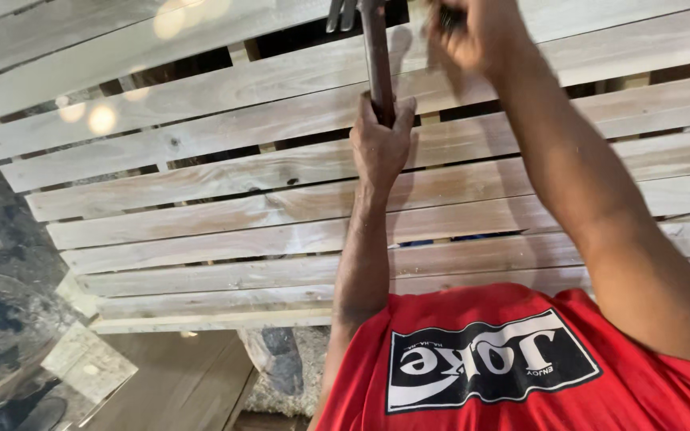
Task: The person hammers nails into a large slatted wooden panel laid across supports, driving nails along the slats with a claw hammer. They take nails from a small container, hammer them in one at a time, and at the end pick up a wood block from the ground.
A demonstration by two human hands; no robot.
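Steadily — left hand clenched round the hammer; right hand curled, contents unclear — swing square onto the slats.

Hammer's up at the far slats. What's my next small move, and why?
Probably draw the right hand a little away from the hammer before applying force. The left hand grips the handle, the clawed head sits at the far wooden slats, and the right hand, blurred, is close beside it.
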